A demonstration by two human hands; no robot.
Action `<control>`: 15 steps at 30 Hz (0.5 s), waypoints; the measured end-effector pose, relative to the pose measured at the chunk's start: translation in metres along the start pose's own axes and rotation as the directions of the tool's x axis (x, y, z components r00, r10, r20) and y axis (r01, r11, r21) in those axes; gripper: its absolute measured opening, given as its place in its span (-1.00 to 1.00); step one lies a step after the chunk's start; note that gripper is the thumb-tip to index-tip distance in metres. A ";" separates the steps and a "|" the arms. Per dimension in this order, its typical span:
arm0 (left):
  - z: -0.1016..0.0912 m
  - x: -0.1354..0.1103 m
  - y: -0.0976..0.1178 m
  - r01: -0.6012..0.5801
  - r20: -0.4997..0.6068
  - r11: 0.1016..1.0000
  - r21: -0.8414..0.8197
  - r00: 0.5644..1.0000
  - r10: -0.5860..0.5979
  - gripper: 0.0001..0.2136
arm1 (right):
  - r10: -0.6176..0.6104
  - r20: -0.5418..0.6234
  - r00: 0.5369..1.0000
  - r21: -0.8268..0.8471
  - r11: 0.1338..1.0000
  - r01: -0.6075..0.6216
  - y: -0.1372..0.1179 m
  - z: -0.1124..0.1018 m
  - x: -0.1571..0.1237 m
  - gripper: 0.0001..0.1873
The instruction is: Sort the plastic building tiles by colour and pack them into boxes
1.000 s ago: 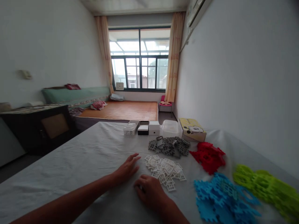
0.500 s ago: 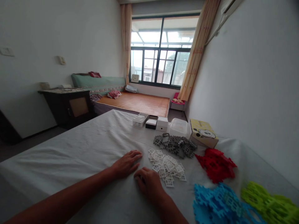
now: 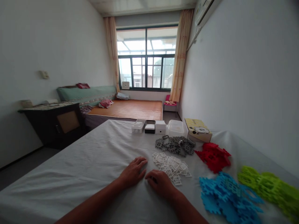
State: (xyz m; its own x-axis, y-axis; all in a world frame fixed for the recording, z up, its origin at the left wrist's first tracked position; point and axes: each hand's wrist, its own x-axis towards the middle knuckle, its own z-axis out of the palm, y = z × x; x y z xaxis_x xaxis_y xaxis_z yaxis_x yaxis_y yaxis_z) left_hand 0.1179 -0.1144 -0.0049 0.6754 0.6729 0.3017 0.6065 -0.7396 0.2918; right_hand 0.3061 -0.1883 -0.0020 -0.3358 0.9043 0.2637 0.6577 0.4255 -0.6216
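My left hand [image 3: 134, 171] lies palm down on the pale cloth [image 3: 77, 174], its fingers stretched forward and holding nothing. Close to its right, my right hand [image 3: 160, 182] rests on the cloth with loosely bent fingers. A gap shows between its thumb and fingers, and no object is visible there. Just beyond the right hand spreads a pile of small white lattice window pieces [image 3: 171, 165]. Behind them are grey toothed plastic pieces [image 3: 175, 144]. Farther right lie red pieces [image 3: 215, 157], blue pieces [image 3: 230, 197] and lime-green pieces [image 3: 268, 186].
Along the table's far edge stand a clear box [image 3: 138, 127], a black-rimmed box [image 3: 149, 127], a white box [image 3: 160, 127], a clear plastic tub [image 3: 176, 127] and a yellow cartoon box [image 3: 198, 130]. Beyond are a bed [image 3: 130, 109], a dark cabinet [image 3: 56, 124] and a pink chair [image 3: 169, 102].
The camera view has tilted up and turned slightly right. Both hands stay resting on the cloth next to each other, and the piles have not moved.
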 end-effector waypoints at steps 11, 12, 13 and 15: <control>-0.003 -0.008 0.004 0.004 -0.036 0.994 -0.107 0.999 -0.008 -0.65 | 0.055 -0.075 0.996 0.071 0.996 -0.050 -0.002 0.002 0.005 -0.75; -0.003 -0.008 0.003 0.008 -0.041 0.993 -0.118 0.999 -0.013 -0.66 | 0.059 -0.076 0.995 0.073 0.996 -0.053 -0.002 0.003 0.005 -0.75; -0.003 -0.008 0.001 0.013 -0.042 0.992 -0.129 0.999 -0.018 -0.65 | 0.063 -0.075 0.995 0.073 0.996 -0.057 -0.001 0.004 0.005 -0.75; -0.003 -0.004 -0.005 0.012 -0.026 0.988 -0.151 1.000 -0.017 -0.65 | 0.069 -0.072 0.995 0.079 0.995 -0.063 0.000 0.005 0.005 -0.76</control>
State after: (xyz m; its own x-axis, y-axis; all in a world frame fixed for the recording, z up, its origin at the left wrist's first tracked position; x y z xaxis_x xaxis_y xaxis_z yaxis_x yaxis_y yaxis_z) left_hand 0.1106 -0.1137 -0.0047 0.6543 0.6851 0.3202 0.5443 -0.7205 0.4296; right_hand 0.3013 -0.1838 -0.0047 -0.2403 0.9317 0.2722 0.6226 0.3631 -0.6932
